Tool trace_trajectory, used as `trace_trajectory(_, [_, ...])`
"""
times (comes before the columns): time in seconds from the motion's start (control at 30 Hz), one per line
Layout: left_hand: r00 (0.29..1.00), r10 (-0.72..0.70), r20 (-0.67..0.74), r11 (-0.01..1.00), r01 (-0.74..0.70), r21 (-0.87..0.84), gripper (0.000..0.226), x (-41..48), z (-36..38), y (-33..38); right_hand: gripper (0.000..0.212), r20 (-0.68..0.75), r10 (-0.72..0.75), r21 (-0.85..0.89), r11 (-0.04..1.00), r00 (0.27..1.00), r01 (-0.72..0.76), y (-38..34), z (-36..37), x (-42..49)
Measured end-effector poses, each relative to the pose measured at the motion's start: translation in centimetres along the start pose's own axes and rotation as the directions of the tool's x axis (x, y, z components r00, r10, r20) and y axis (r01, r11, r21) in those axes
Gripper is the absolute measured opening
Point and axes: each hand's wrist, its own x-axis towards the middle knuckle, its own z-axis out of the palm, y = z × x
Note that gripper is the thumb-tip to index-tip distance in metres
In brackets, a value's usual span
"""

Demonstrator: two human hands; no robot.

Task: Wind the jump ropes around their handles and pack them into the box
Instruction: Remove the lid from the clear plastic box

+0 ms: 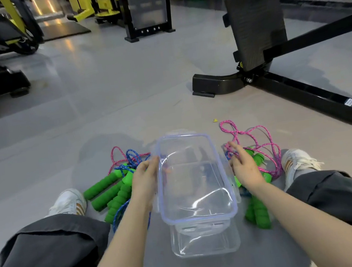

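Clear box [205,241] on grey floor [121,95] between the person's legs [51,250], its blue-rimmed lid [195,186] tilted over it. Jump ropes with green handles, cords unwound: one heap [111,193] left of the box, another [259,209] right. Left hand [145,177] lays straight fingers on the lid's left edge; right hand [243,167] hangs slack-fingered just beside the right edge, grasping nothing.

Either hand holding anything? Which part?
Nothing clearly gripped. The left hand touches the left rim of the clear box; the right hand is open beside its right rim.
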Motion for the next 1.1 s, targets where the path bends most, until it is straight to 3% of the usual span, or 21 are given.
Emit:
trace_trajectory(0.07, [0.998,-0.049,0.046,0.999,0.048,0.014,0.038,0.4,-0.4,0.7,0.069,0.144,-0.169,-0.295,0.933,0.975,0.205,-0.2,-1.4,-0.2])
trace_trajectory(0.13, [0.99,-0.106,0.093,0.994,0.103,0.037,0.045,0.8,-0.6,0.8,0.08,0.219,-0.32,-0.512,0.767,0.922,0.387,-0.6,-2.1,-0.8])
trace_trajectory(0.27, [0.978,-0.19,0.082,0.98,0.184,0.073,0.054,1.4,-0.3,-0.4,0.057,0.107,-0.553,-0.595,0.63,0.826,0.499,-1.0,-2.4,-0.4])
trace_trajectory(0.37, [0.975,-0.22,0.037,0.974,0.218,0.06,0.047,1.3,0.4,-1.1,0.068,0.192,-0.682,-0.688,0.419,0.706,0.592,0.2,-3.0,0.4])
trace_trajectory(0.43, [0.972,-0.23,0.047,0.964,0.235,-0.128,0.056,0.7,0.9,-1.1,0.061,0.191,-0.695,-0.7,0.399,0.693,0.593,0.2,-3.5,0.1])
trace_trajectory(0.47, [0.973,-0.23,0.027,0.953,0.231,-0.194,0.059,0.3,1.2,-0.8,0.046,0.163,-0.712,-0.709,0.396,0.683,0.583,0.1,-3.6,0.0])
trace_trajectory(0.53, [0.98,-0.177,-0.09,0.976,0.163,-0.147,0.053,-0.2,1.6,-1.2,0.018,0.059,-0.698,-0.724,0.462,0.714,0.512,-0.1,-3.5,-0.2])
trace_trajectory(0.6, [0.981,-0.016,-0.191,0.983,0.051,0.178,0.039,-0.4,1.8,-2.7,0.022,-0.047,-0.61,-0.69,0.592,0.791,0.416,-0.2,-3.6,-0.1])
trace_trajectory(0.63, [0.981,0.041,-0.19,0.925,0.034,0.378,0.036,-0.8,1.8,-3.5,0.024,-0.081,-0.556,-0.666,0.648,0.827,0.37,-0.1,-3.7,0.1])
trace_trajectory(0.7, [0.989,-0.023,-0.145,0.775,0.11,0.623,0.05,-1.1,1.7,-5.5,0.023,-0.093,-0.48,-0.615,0.716,0.872,0.329,0.1,-4.0,0.3])
trace_trajectory(0.77, [0.986,-0.119,-0.119,0.575,0.166,0.801,0.048,-1.5,1.8,-6.8,0.022,-0.115,-0.41,-0.532,0.795,0.905,0.292,0.0,-4.0,0.5])
trace_trajectory(0.83, [0.991,-0.071,-0.115,0.392,0.134,0.91,0.032,-1.8,1.6,-7.1,0.02,-0.16,-0.343,-0.409,0.876,0.926,0.254,-0.3,-3.9,0.8])
trace_trajectory(0.87, [0.993,-0.015,-0.121,0.36,0.118,0.925,0.029,-2.0,1.5,-6.8,0.021,-0.187,-0.311,-0.345,0.909,0.932,0.235,-0.4,-3.9,1.0])
trace_trajectory(0.97, [0.982,0.136,-0.134,0.439,0.061,0.897,0.025,-2.1,0.6,-5.0,0.023,-0.247,-0.196,-0.199,0.969,0.949,0.149,0.2,-4.4,1.5])
trace_trajectory(1.1, [0.952,0.276,-0.133,0.681,-0.096,0.726,0.033,-1.1,0.1,-1.9,0.022,-0.188,0.027,0.109,0.994,0.982,-0.007,1.0,-4.7,1.2])
